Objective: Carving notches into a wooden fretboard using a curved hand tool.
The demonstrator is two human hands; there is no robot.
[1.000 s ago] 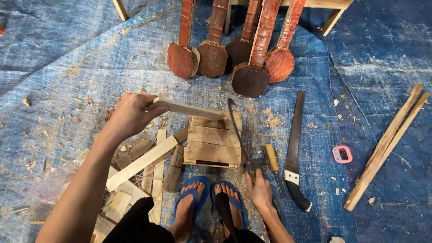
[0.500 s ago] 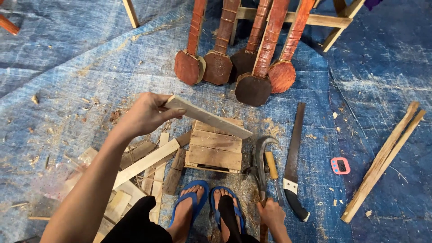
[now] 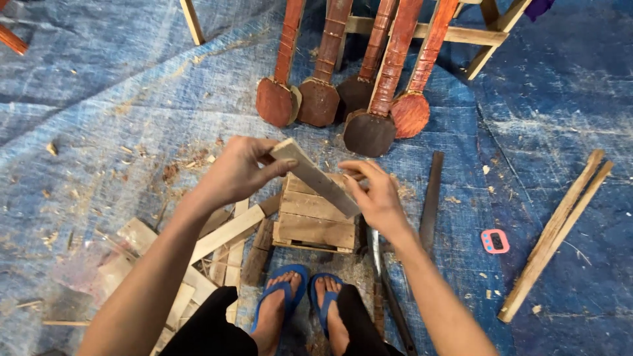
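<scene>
My left hand (image 3: 236,173) grips the upper end of a short pale wooden plank (image 3: 315,177). My right hand (image 3: 374,195) holds the plank's lower end, fingers curled around it. The plank is tilted and held just above a small block of stacked wood (image 3: 315,223) that sits on the blue tarp in front of my feet in blue sandals (image 3: 300,302).
Several reddish carved wooden pieces with round ends (image 3: 343,105) lean against a wooden frame ahead. A hand saw (image 3: 430,198) lies to the right, a curved blade (image 3: 377,254) beside the block. Two long sticks (image 3: 555,234) and a small pink object (image 3: 494,241) lie right. Offcuts (image 3: 217,244) lie left.
My right hand left the tools on the ground beside the block and rose to take the plank's lower end. The left hand kept the plank and tilted it.
</scene>
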